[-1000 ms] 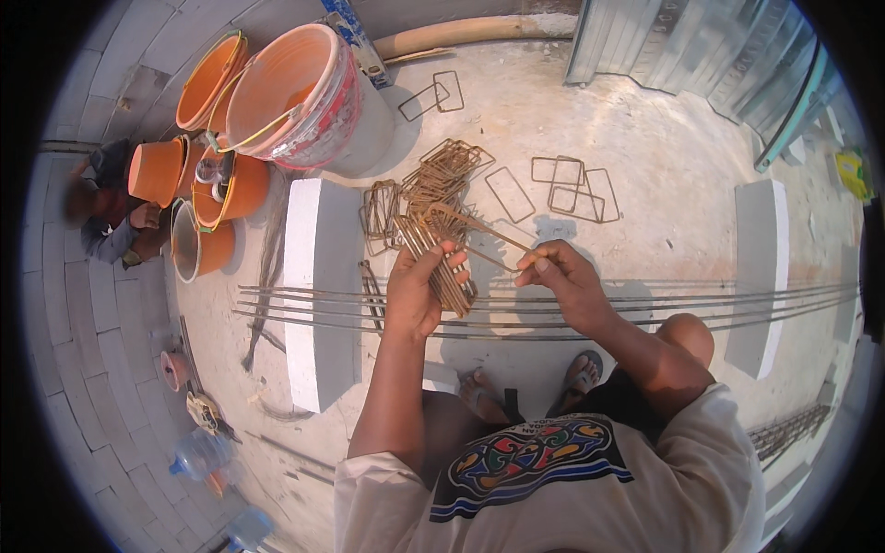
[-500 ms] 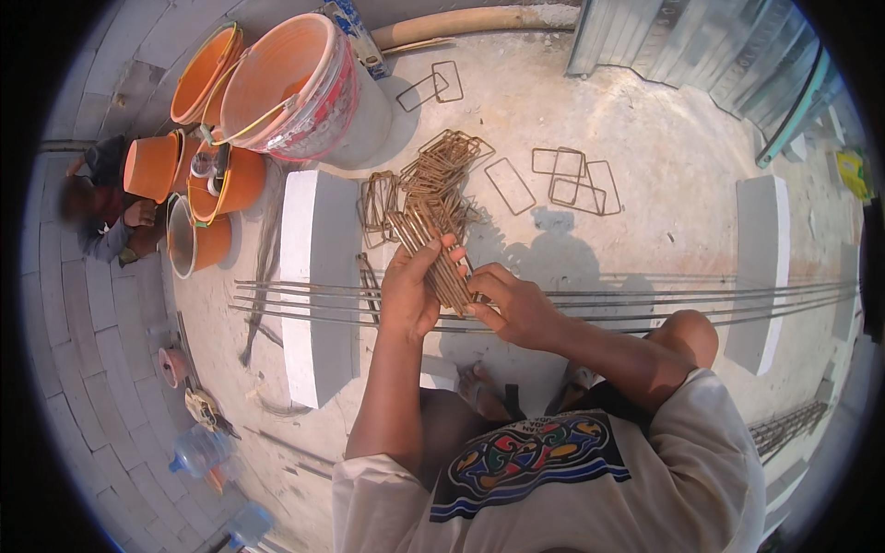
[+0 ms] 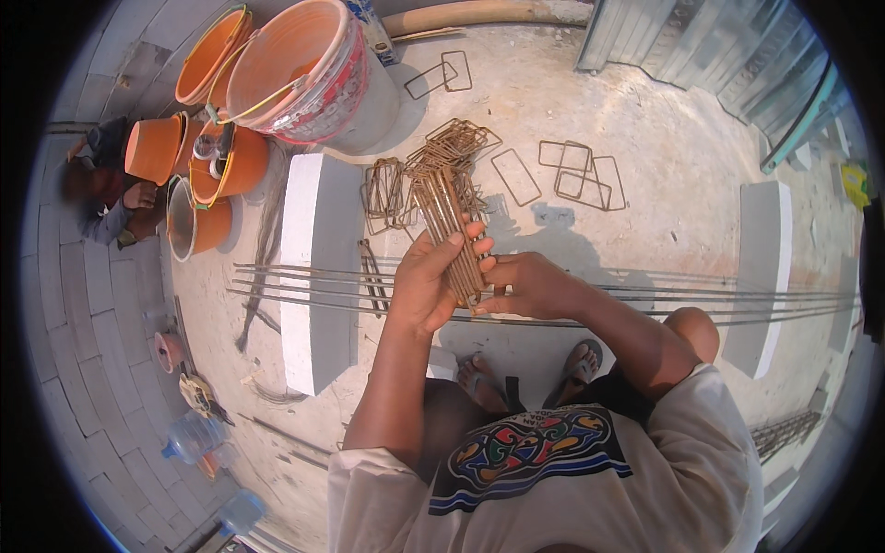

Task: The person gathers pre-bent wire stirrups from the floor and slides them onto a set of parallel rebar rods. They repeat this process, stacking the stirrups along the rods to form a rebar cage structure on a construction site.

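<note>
My left hand (image 3: 428,279) is wrapped round a bundle of rusty rectangular steel stirrups (image 3: 444,214), thumb on top and fingertips showing on its right side. The bundle stands nearly lengthwise, tilted slightly, over several long thin steel bars (image 3: 627,291). At the near right end of the bundle, my right hand (image 3: 524,282) is closed, its thumb and fingers gripping the stirrups' edge. Just beyond lies a heap of loose stirrups (image 3: 450,147) on the concrete floor, with a smaller group (image 3: 383,189) on its left.
Two pale blocks (image 3: 318,276) (image 3: 763,267) support the bars left and right. Several separate stirrups (image 3: 576,170) lie farther out. Orange buckets (image 3: 230,175) and a large tub (image 3: 295,74) stand at the far left, near another person (image 3: 111,189). Corrugated sheeting (image 3: 682,46) is at the back right.
The bundle has turned more upright and moved slightly to the right in my left hand. My right hand has shifted a little to the right, still at the bundle's near end.
</note>
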The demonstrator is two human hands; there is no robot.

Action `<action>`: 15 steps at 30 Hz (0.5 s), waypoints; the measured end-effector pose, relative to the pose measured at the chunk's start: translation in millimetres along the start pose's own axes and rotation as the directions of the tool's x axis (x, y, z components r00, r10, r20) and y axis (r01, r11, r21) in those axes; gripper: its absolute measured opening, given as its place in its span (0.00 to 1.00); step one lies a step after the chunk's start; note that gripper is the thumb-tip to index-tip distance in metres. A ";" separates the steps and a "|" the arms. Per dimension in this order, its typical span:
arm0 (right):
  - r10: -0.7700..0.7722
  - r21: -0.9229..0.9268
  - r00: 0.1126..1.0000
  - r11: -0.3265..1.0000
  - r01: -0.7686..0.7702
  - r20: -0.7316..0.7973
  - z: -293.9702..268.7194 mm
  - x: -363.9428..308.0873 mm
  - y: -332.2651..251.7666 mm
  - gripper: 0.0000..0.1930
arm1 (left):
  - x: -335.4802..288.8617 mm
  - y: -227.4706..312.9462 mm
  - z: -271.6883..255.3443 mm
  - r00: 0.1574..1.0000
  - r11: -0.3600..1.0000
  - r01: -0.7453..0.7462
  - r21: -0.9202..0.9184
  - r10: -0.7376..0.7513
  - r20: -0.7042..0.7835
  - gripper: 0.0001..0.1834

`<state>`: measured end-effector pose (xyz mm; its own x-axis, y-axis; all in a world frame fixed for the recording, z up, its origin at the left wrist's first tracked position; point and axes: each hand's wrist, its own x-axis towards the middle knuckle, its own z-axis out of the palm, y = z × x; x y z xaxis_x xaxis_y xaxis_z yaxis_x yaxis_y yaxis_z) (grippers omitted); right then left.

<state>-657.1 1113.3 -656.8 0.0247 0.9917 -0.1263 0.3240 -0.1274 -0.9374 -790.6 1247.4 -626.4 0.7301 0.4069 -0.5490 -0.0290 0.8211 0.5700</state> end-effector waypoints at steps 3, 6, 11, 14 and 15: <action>0.292 0.273 0.952 0.912 -0.305 0.087 -15.0 -5.2 -23.0 0.19 | -0.6 -1.5 7.6 0.999 0.999 -0.035 0.002 0.035 0.006 0.17; 0.433 0.480 0.901 0.785 -0.392 0.028 -14.6 -8.2 -34.6 0.20 | 4.1 -8.3 3.5 0.998 0.998 -0.052 -0.020 0.053 0.041 0.20; 0.439 0.516 0.897 0.780 -0.354 -0.049 -7.0 -8.9 -26.8 0.17 | 7.1 -12.6 3.1 0.998 0.999 -0.016 0.032 0.014 0.063 0.20; 0.504 0.508 0.864 0.745 -0.432 -0.006 -8.0 -9.7 -24.5 0.15 | 6.2 -11.4 2.9 0.997 0.999 -0.033 -0.005 0.034 0.064 0.19; 0.494 0.526 0.870 0.742 -0.416 -0.008 -6.4 -12.7 -22.4 0.15 | 4.5 -12.5 4.0 0.997 0.999 -0.041 -0.031 0.043 0.064 0.19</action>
<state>-658.6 1103.7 -632.1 0.1887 0.7997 -0.5700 -0.2671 -0.5167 -0.8134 -784.2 1237.4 -633.6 0.7705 0.4153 -0.4837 -0.0803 0.8159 0.5726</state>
